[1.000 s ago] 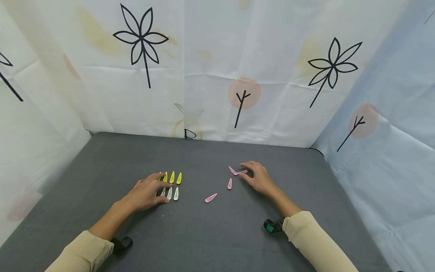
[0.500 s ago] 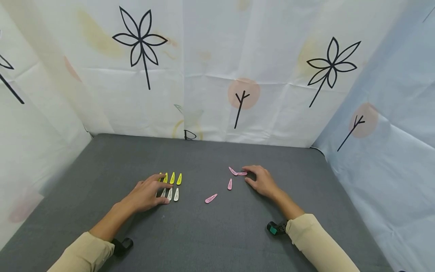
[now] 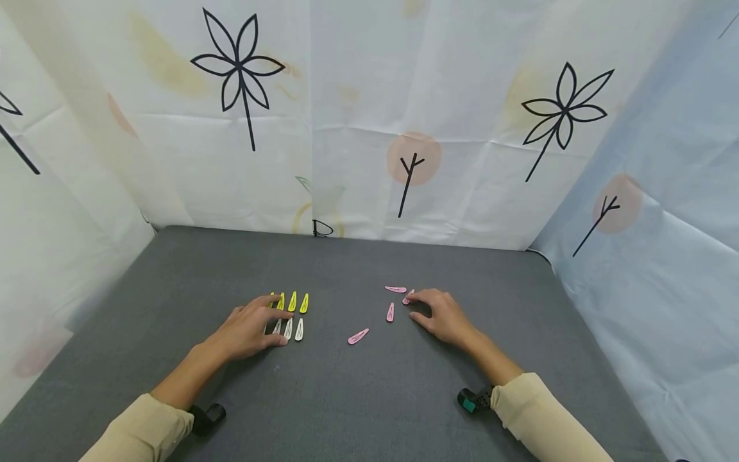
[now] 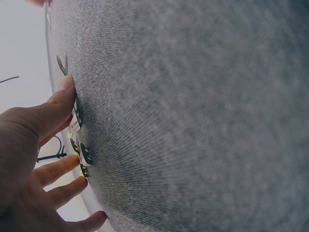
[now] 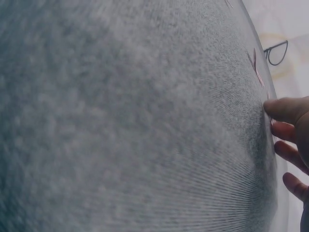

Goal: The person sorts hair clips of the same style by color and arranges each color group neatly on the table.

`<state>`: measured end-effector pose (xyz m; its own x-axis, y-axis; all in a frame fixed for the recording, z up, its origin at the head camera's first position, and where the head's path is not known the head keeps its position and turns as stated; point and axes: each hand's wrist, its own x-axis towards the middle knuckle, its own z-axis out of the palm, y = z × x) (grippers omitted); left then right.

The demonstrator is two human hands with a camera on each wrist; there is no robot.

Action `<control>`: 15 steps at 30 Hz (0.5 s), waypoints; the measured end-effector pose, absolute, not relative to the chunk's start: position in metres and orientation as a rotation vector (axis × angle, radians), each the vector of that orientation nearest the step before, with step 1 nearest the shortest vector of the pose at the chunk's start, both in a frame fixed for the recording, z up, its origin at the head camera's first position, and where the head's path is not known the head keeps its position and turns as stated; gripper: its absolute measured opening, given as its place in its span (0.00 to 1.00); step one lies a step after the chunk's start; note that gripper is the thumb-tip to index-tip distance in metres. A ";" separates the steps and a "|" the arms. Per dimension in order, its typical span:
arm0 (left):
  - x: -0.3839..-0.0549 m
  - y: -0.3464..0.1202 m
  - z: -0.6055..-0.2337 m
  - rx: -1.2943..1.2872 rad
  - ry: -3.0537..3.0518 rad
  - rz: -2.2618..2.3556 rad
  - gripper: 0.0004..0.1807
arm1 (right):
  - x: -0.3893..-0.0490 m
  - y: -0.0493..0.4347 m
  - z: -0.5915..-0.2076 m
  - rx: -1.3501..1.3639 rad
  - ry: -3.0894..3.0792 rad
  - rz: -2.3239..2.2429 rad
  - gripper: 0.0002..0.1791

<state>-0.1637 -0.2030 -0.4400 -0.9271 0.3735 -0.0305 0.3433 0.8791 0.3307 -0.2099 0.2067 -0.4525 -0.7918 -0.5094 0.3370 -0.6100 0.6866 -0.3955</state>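
My left hand [image 3: 251, 327] rests over the left part of two rows of snap hair clips, fingers spread and thumb apart. Yellow hair clips [image 3: 292, 301] form the far row, white hair clips [image 3: 299, 329] the near row; the hand partly hides both. My right hand [image 3: 443, 316] has its index fingertip on a pink hair clip [image 3: 408, 296], while the thumb stands away from it. Just left of that clip lies a second pink hair clip [image 3: 395, 289], nearly crosswise. Nearer me are an upright pink hair clip [image 3: 390, 312] and a slanted one, the lowest pink hair clip [image 3: 358, 336].
A dark grey cloth-covered table [image 3: 346, 398] bears all the clips. White printed curtains [image 3: 358, 115] stand along its back and sides. Black wrist devices sit at both cuffs, the right one [image 3: 475, 400] with a green patch.
The two far pink hair clips, earlier joined in a V, now lie apart. My right hand has drawn one toward me and turned it; the other lies flatter across. The left hand stays put.
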 end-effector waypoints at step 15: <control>-0.164 -0.203 -0.440 0.552 2.948 0.500 0.26 | -0.216 0.200 -0.456 0.503 -2.812 0.682 0.26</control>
